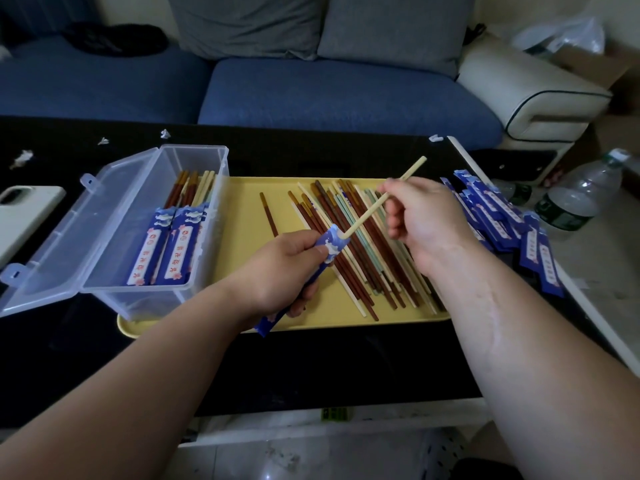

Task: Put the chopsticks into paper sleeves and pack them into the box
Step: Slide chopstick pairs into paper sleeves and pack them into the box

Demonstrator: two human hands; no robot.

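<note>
Chopsticks (367, 251) lie heaped on a yellow tray (242, 216) at centre frame as the right hand (420, 220) pinches one pale chopstick (363, 217), its tip at the mouth of a blue paper sleeve (330, 244) gripped by the left hand (277, 271). Sleeved pairs (169, 247) lie in the clear box (145, 299) at left; spare sleeves (502, 220) pile up at right.

1 box (138, 299), 1 tray (239, 237), 1 phone (24, 216), 2 btls (581, 195) (516, 192), 2 hands (277, 271) (419, 216); chopsticks (360, 271), sleeves (491, 216): uncountable heaps.

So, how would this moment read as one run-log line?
step: sleeving | left hand: holds paper sleeve | right hand: pinches pale chopstick, tip at sleeve mouth | box: open, partly filled
</note>
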